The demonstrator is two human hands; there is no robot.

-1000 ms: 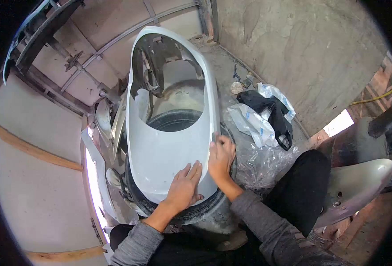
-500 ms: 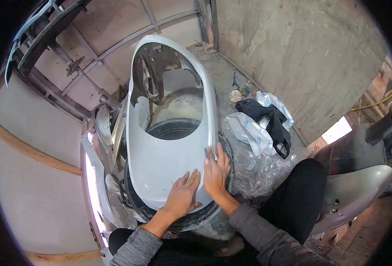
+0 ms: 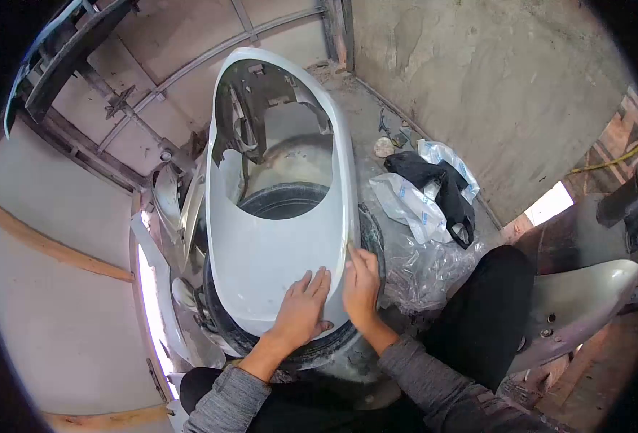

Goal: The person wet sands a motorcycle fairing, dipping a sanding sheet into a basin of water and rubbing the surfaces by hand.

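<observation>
A large white plastic body panel (image 3: 275, 252), like a scooter fairing, with a big oval opening, rests tilted over a black round tub or tyre (image 3: 286, 200). My left hand (image 3: 303, 307) lies flat on its near end, fingers stretched and holding nothing. At the panel's right edge is my right hand (image 3: 362, 287), its fingers curled together around the rim. Something small may sit between those fingertips; it is too hidden to name.
White and black plastic bags (image 3: 434, 191) and crumpled clear film (image 3: 434, 274) lie on the floor to the right. A silver curved panel (image 3: 586, 303) stands beside my right knee. More panel parts (image 3: 174, 198) lean at the left, and a concrete-like wall (image 3: 485, 94) rises behind.
My right hand has slid slightly down and right along the panel's edge, its fingers now more curled. The left hand stays flat on the panel, almost in place.
</observation>
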